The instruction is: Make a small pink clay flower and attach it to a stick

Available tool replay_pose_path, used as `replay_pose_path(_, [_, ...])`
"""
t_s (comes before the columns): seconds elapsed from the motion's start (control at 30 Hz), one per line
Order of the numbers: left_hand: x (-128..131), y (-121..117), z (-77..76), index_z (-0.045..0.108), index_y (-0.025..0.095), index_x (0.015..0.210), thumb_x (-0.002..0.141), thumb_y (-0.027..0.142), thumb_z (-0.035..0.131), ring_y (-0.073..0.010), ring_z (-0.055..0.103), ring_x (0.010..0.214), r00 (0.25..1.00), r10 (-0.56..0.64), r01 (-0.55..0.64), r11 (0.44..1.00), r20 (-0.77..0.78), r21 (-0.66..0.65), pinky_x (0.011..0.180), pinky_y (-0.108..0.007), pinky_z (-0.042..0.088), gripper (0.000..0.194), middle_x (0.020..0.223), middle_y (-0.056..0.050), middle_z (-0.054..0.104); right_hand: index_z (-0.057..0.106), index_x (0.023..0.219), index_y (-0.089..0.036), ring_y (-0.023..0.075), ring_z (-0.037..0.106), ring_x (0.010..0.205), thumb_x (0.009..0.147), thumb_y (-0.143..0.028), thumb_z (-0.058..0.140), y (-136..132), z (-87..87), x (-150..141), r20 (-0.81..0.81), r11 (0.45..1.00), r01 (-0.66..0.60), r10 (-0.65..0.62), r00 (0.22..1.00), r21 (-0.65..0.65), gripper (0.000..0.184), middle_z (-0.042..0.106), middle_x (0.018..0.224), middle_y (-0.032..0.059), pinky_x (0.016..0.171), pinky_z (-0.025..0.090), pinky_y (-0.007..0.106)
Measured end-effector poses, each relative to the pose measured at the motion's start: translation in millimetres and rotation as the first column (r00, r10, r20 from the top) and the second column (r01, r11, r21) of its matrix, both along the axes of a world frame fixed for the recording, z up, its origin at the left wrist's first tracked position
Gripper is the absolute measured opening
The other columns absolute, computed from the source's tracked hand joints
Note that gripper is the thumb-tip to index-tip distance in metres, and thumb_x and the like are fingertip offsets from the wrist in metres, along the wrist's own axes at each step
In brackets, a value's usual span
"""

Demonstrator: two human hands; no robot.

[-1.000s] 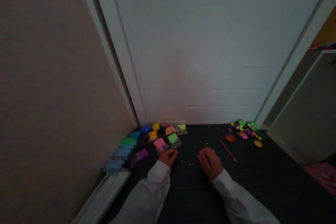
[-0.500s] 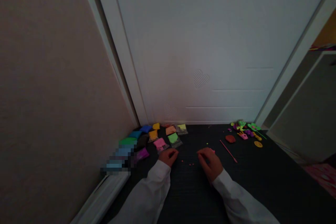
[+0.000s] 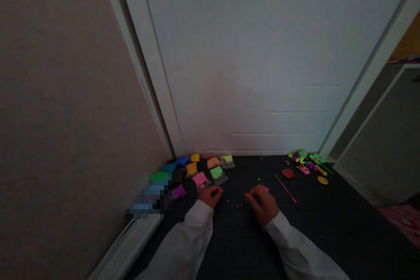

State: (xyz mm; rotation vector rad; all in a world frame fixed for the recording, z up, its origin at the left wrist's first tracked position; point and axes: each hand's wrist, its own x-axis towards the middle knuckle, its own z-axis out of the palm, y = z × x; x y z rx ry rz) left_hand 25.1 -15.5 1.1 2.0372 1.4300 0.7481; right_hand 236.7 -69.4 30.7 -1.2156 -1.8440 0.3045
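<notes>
My left hand [image 3: 210, 195] rests on the dark table with its fingers curled and thumb against them. Whatever it may hold is hidden. Just right of it lie a small pink ball [image 3: 228, 201] and two more small pink balls [image 3: 239, 205]. My right hand [image 3: 263, 204] is beyond these, its fingers bent in toward the thumb; anything between the fingertips is too small to make out. A pink piece [image 3: 265, 188] shows partly behind its knuckles. A yellow-green speck [image 3: 259, 179] lies farther back. Right of this hand is a thin pink modelling stick [image 3: 285, 189].
Bags of coloured clay, among them a pink bag [image 3: 201, 180] and a green bag [image 3: 217, 174], lie back left. A red lump [image 3: 288, 173], a yellow disc [image 3: 323, 180] and colourful small pieces [image 3: 302, 157] sit back right. A white door [image 3: 249, 61] stands behind the table [image 3: 236, 249].
The thumb and fingertips of my right hand have shifted slightly left and downward. My left hand and the small balls stay where they were.
</notes>
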Motion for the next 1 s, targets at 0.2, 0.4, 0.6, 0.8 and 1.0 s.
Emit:
replay_pose_path(0.2, [-0.5,0.9,-1.3,0.052,0.012,0.088,0.079,0.029,0.041,-0.0132,0.053,0.074,1.0,-0.005,0.005,1.0,0.008,-0.005,0.066,-0.032,0.044,0.022,0.085,-0.004,0.055,0.046,0.063,-0.018,0.0105,0.044,0.058,0.082,-0.027,0.034,-2.2,3.2,0.5,0.033,1.0,-0.02,0.02,0.999,-0.007,0.024,0.046,0.061,0.0,0.056,0.036,0.023])
replay_pose_path(0.4, [-0.4,1.0,-1.2,0.052,0.012,0.088,0.079,0.029,0.041,-0.0132,0.053,0.074,1.0,-0.007,0.007,1.0,-0.003,0.006,0.066,-0.032,0.044,0.022,0.085,-0.004,0.055,0.051,0.069,-0.018,0.0111,0.047,0.058,0.078,-0.03,0.041,-0.3,-0.4,0.7,0.034,1.0,-0.023,0.023,0.999,-0.018,0.019,0.051,0.061,0.0001,0.056,0.038,0.023])
replay_pose_path(0.6, [-0.3,0.5,0.0,0.052,0.011,0.088,0.079,0.029,0.041,-0.013,0.053,0.073,1.0,-0.01,0.01,1.0,-0.01,0.009,0.066,-0.032,0.044,0.023,0.085,-0.004,0.055,0.053,0.073,-0.018,0.0117,0.05,0.058,0.073,-0.029,0.049,2.5,-5.6,0.3,0.019,0.999,-0.031,0.032,0.999,-0.01,0.011,0.054,0.064,0.0005,0.054,0.041,0.024])
replay_pose_path(0.8, [-0.7,-0.2,0.7,0.052,0.012,0.087,0.079,0.029,0.041,-0.0124,0.053,0.071,1.0,-0.013,0.013,1.0,-0.002,0.013,0.064,-0.031,0.044,0.022,0.083,-0.003,0.055,0.053,0.092,-0.02,0.0133,0.053,0.08,0.079,-0.021,0.04,3.0,-4.2,0.9,0.017,0.997,-0.079,0.079,0.997,0.011,0.018,0.058,0.086,0.0037,0.073,0.042,0.027])
replay_pose_path(1.0, [-1.1,0.5,-0.6,0.052,0.012,0.087,0.079,0.029,0.041,-0.0128,0.053,0.073,1.0,-0.011,0.011,1.0,0.016,0.019,0.066,-0.031,0.044,0.022,0.084,-0.003,0.055,0.053,0.072,-0.018,0.0123,0.051,0.063,0.08,-0.026,0.036,-0.9,-0.1,0.8,0.03,0.999,-0.043,0.043,0.999,-0.013,0.02,0.054,0.067,0.0021,0.059,0.041,0.025])
